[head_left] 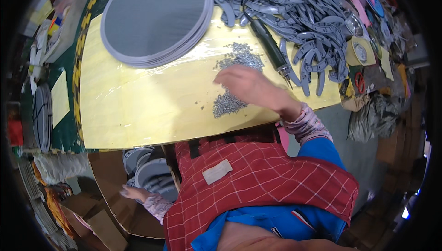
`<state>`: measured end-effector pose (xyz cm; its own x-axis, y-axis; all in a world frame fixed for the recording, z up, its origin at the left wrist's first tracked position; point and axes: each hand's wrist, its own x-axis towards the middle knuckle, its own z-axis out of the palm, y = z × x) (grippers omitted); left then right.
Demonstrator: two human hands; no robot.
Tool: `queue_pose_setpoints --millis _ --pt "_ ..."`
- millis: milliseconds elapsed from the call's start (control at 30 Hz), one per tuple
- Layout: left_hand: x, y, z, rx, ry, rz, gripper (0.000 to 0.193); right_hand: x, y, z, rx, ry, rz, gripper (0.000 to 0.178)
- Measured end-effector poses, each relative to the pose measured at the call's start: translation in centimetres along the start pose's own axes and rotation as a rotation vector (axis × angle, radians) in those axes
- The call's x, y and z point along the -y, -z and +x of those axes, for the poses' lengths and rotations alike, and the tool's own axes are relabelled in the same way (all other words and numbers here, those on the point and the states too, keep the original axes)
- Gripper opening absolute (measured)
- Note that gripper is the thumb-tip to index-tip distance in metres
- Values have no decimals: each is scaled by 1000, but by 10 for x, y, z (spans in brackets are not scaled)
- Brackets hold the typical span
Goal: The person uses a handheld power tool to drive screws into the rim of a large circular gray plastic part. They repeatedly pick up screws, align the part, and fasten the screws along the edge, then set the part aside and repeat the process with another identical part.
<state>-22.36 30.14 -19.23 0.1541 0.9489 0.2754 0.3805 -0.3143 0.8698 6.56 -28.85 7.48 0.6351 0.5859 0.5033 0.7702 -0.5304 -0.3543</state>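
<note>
- The right hand (246, 83) is hovering over or touching the small metal screws (229, 103), its fingers curving down; I cannot tell whether it is grasping any.
- The screws are lying in a loose heap on the yellow-covered table (133, 106).
- The left hand (134, 193) is reaching over the cardboard box (107, 170), looking released, near grey round parts (154, 173).
- An electric screwdriver (269, 44) is lying beside curved grey plastic pieces (317, 32).

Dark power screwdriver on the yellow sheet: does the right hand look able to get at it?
Probably yes: the right hand is close by, at the small metal pieces, and nothing visible covers the screwdriver handle.
</note>
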Motion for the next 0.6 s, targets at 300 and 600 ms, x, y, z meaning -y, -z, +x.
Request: queue_pose_setpoints --millis 300,600 --pt "-351 -147 -100 853 -733 -215 36 -109 13 26 37 -554 -167 25" --pt "-397 -189 -198 1366 -1007 -248 39 -145 -13 64 149 -722 -560 31"
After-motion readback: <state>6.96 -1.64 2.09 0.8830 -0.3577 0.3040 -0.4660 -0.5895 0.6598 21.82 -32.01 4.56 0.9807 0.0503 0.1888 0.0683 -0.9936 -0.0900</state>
